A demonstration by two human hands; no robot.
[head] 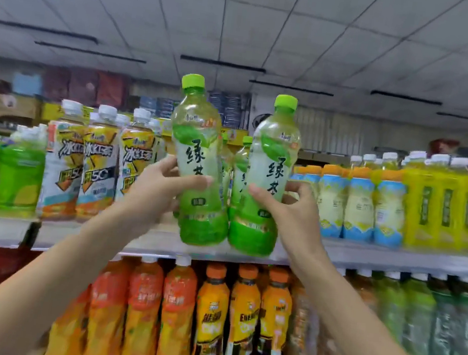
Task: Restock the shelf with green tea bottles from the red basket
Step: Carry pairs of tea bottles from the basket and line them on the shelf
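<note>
The left hand (162,188) is wrapped round the waist of one green tea bottle (198,169), and the right hand (293,215) grips a second bottle (268,179) the same way. Both are held upright, almost touching, just above the front edge of the shelf (394,258), before the gap where a few back-row bottles (240,163) stand (the red basket is out of view). The gap looks narrow. Going in together, the pair could knock the iced tea bottles (97,165) on the left, or topple those behind if pushed too far.
</note>
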